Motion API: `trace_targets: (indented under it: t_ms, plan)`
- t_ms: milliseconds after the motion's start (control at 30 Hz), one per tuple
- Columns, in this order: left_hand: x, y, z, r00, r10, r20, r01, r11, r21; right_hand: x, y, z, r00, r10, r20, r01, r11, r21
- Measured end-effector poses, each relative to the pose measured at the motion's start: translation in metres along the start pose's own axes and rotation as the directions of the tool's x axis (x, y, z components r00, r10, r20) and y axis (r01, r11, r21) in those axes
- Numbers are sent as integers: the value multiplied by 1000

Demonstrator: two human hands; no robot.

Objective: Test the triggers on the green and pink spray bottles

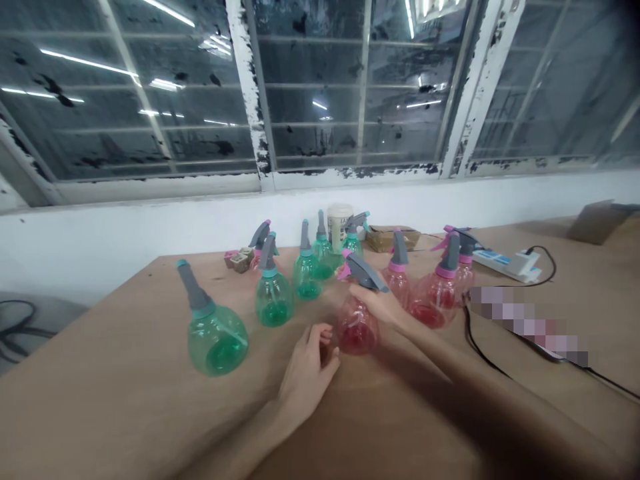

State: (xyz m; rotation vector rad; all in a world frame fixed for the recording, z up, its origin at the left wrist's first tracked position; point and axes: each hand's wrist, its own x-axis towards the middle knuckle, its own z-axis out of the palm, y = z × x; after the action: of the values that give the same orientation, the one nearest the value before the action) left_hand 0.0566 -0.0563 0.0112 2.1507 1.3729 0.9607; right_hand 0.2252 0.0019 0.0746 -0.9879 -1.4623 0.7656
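Observation:
My right hand (380,303) is closed around the neck of a pink spray bottle (358,330) with a grey and pink trigger head. Beside that bottle's left side, my left hand (307,373) has its fingers loosely curled, thumb apart, with nothing in it. A green spray bottle (219,340) stands alone at the left. Another green spray bottle (275,298) is nearer the middle, with several more green ones behind it. To the right of my right hand, a second pink spray bottle (435,297) stands among other pink ones.
At the back of the wooden table (125,320) are a white lidded cup (340,217) and a brown package (393,239). A white power strip (520,265) with black cables lies at the right, near a blurred-out object (530,323). Small brown blocks (240,260) sit back left.

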Motion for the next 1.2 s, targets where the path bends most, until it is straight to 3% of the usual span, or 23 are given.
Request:
trace_targets:
  t_ms: [233,467,633,767,833,967,1200]
  plan:
    - [-2,-2,1,1000,5,6,-5,999,-46,0,-3,1,999,-25,19,25,1000,11]
    - [-1,2,0,998,-24,56,23,1000,11,2,-2,0,998,-34,61,33,999,16]
    - [0,-1,1,999,-24,42,25,999,-44,1,-1,-1,987,-49,151,42,998,45]
    - [0,-3,0,999,-28,32,30,998,-56,-2,0,-1,999,19,51,-20,999,25]
    - [0,-3,0,999,-26,38,28,998,-57,-2,0,-1,996,51,73,-54,998,37]
    - [0,-2,0,998,-26,60,28,999,-19,2,-1,0,987,-16,160,2,996,90]
    - [-1,4,-1,999,3,53,-6,998,58,3,1,2,989,-76,130,62,992,107]
